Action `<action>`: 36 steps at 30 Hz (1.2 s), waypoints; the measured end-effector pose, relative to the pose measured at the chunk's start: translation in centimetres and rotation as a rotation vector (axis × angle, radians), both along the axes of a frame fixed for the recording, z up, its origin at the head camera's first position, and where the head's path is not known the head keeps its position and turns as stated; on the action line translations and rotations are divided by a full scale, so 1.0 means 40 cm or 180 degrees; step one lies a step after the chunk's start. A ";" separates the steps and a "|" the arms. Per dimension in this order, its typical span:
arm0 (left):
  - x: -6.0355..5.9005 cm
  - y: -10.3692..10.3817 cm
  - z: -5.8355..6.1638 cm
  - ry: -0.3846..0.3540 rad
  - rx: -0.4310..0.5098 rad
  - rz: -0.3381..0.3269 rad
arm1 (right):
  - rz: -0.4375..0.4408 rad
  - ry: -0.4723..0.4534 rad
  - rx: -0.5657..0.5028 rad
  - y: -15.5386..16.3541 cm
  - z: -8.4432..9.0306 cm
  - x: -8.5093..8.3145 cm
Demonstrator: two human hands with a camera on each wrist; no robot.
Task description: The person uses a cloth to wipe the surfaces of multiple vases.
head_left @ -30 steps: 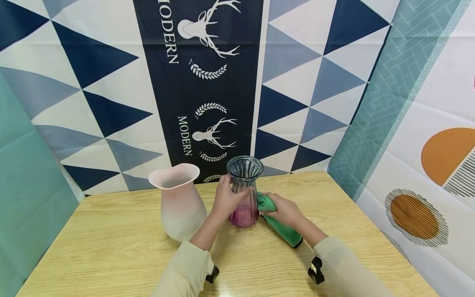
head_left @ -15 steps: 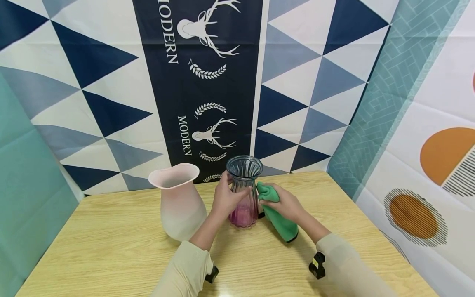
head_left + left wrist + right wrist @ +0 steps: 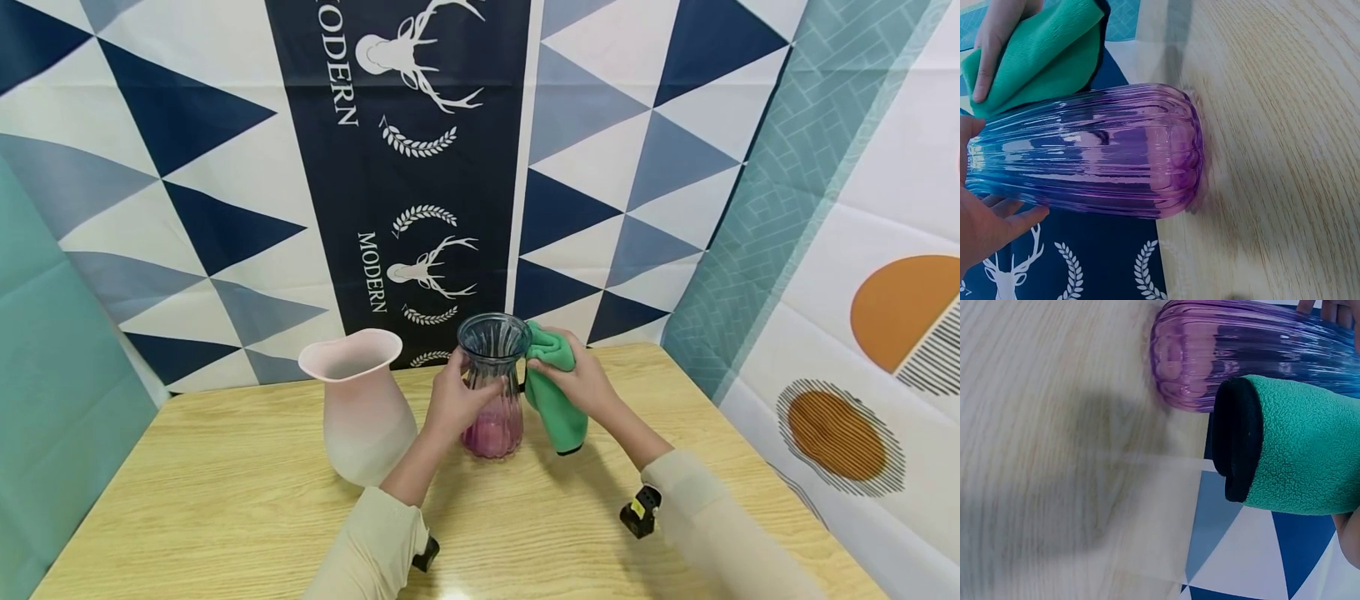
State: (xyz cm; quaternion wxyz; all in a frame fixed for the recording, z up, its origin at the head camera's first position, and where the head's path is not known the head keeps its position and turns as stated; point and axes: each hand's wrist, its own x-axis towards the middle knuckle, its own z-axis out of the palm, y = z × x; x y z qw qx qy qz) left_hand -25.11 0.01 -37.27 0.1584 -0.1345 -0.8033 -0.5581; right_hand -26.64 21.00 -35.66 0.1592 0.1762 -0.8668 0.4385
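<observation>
A ribbed glass vase [image 3: 492, 417], blue at the rim and fading to pink-purple at the base, stands upright on the table. My left hand [image 3: 456, 398] grips it around the narrow upper part from the left, thumb in front; the left wrist view shows its fingers curving around the glass [image 3: 1104, 153]. In my right hand [image 3: 581, 379] is a bunched green cloth [image 3: 557, 408] with dark edging, held against the vase's right side near the rim. The cloth [image 3: 1304, 450] hangs down in a fold in the right wrist view, which hides most of that hand.
A pale pink and white vase [image 3: 367, 417] with a flared, wavy mouth stands left of the glass one, close to my left forearm. Behind the wooden table [image 3: 225, 500] rises a patterned backdrop [image 3: 420, 167], with side panels at left and right.
My right hand has moved up along the glass vase's right side, from its lower body to near the rim, lifting the cloth with it. My left hand and both vases stay put.
</observation>
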 end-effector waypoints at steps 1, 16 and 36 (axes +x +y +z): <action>0.000 0.000 0.000 0.0019 -0.0009 -0.0008 | -0.0010 0.0007 -0.0024 -0.001 0.004 0.001; 0.000 -0.002 0.006 0.0010 -0.0071 -0.0100 | 0.0104 0.0004 -0.0032 -0.017 0.009 0.001; -0.001 -0.004 0.008 -0.0081 -0.0146 -0.0092 | 0.0160 -0.0260 0.0574 -0.016 -0.043 0.019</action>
